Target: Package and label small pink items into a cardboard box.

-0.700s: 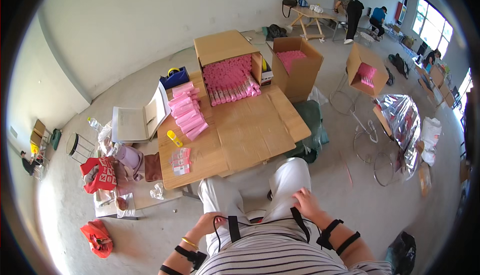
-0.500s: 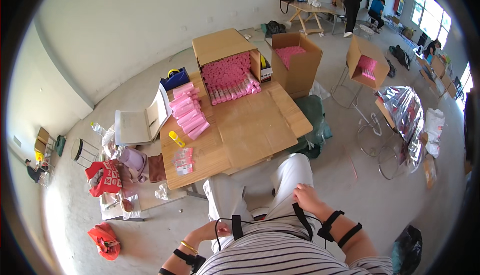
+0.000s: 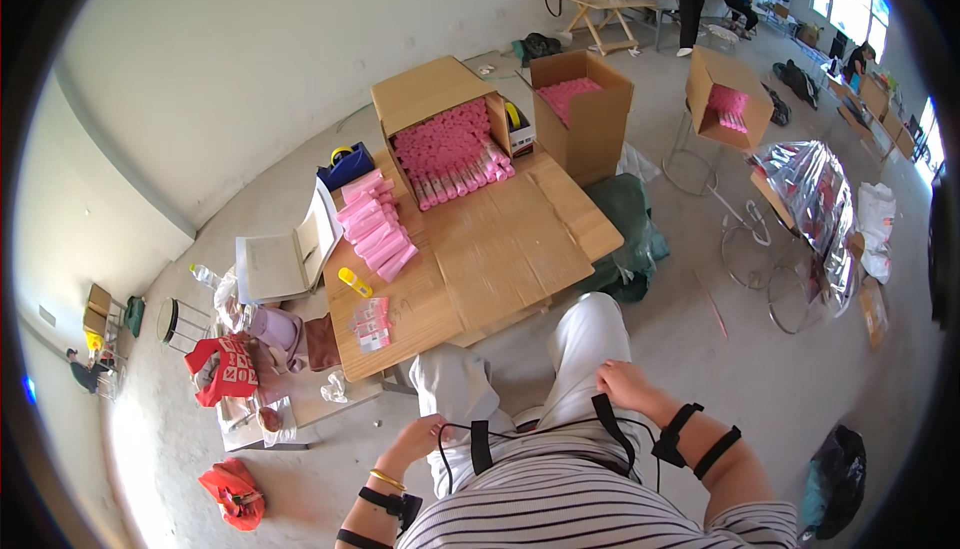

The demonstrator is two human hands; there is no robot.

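My left hand (image 3: 424,435) is at my left thigh, its fingers curled beside a thin black cable (image 3: 447,466). Whether it grips the cable is hidden. My right hand (image 3: 626,387) rests by my right thigh, fingers bent inward, near a black strap (image 3: 608,419); what they hold, if anything, does not show. In front of me stands a wooden table (image 3: 400,334) partly covered by a cardboard sheet (image 3: 510,249). On it lie a pile of pink rolled packets (image 3: 375,224), a yellow cutter (image 3: 353,282) and several small pink-and-white labels (image 3: 372,324).
An open carton (image 3: 430,89) at the table's far side is packed with pink rolls. Another carton (image 3: 600,114) stands behind to the right. Left are a low table (image 3: 345,409) with bags and a red bag (image 3: 232,494) on the floor. Right is a foil-draped chair (image 3: 810,199).
The view has shifted slightly. My left hand has moved a little up and left along my thigh; my right hand stays by the right thigh. Things on the table have not moved.
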